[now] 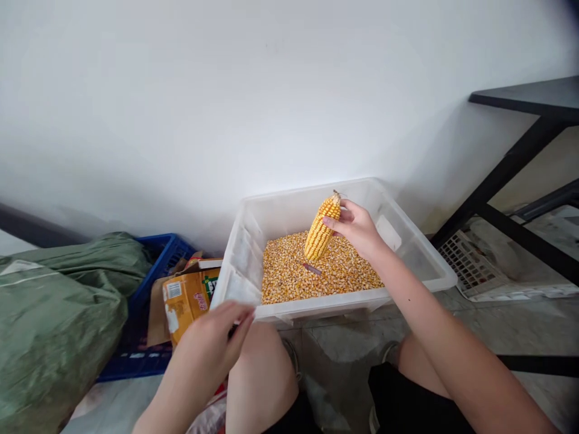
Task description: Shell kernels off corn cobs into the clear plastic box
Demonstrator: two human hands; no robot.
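Beyond the grip stands a white wall [271, 108]; the right hand [355, 226] clasps an ear of corn [320, 236], kernels [289, 284] in a tub [280, 214] below it; the left hand [219, 337], blurred, curls nearby, contents unclear.

Indoors we are, and it looks like a storage corner, though home or shop I can't tell! Plain white wall [271, 90] at the back, grey tiled floor [332, 349] underfoot, and there's a big plastic tub [237, 271] bedded with loose kernels [289, 283]! Over to the left, a bulky green sack [63, 319], a blue crate [136, 364], an orange printed box [187, 304]! Across to the right, a dark table [534, 99], with a white basket [474, 265] down low!
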